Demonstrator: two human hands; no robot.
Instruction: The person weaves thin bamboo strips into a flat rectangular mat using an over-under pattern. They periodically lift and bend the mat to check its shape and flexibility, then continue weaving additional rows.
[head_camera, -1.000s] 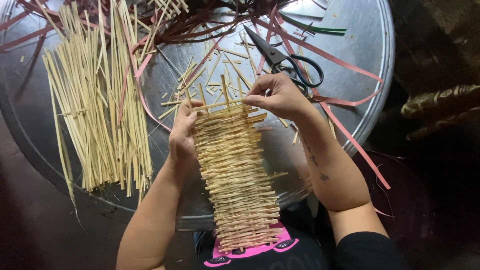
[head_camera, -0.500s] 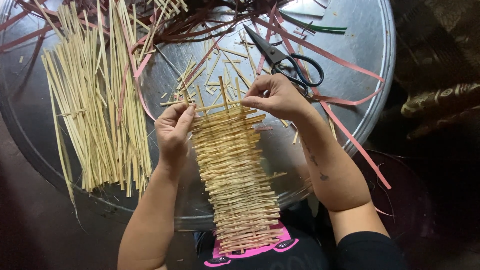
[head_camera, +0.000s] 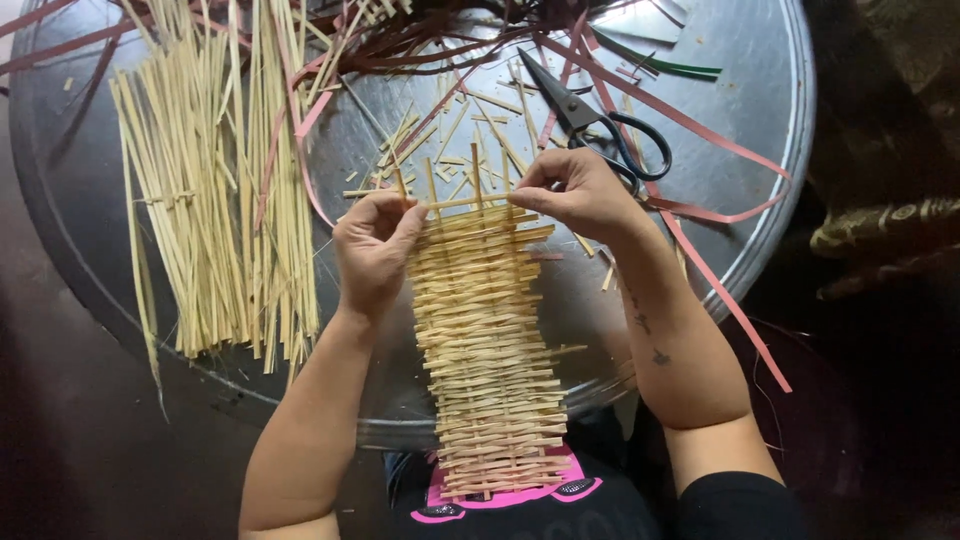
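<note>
You are working a fresh cross straw (head_camera: 470, 201) into the top of the woven mat (head_camera: 490, 350) on the round metal surface (head_camera: 780, 200), left hand (head_camera: 375, 250) and right hand (head_camera: 580, 195) fingers pinching its ends, so next it probably needs pressing snug against the rows below.

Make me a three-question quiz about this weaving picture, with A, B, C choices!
1. Where are the scissors?
A. on the round metal tray, past the right hand
B. in the left hand
C. on the floor

2. What colour is the woven strip?
A. blue
B. pale yellow
C. black

3. What are both hands doing?
A. resting flat
B. holding scissors
C. pinching a thin stick at the weave's top

Answers: 1 A, they lie on the tray beyond the knuckles. 2 B, the slats look straw-coloured. 3 C, fingertips grip each end.
</note>
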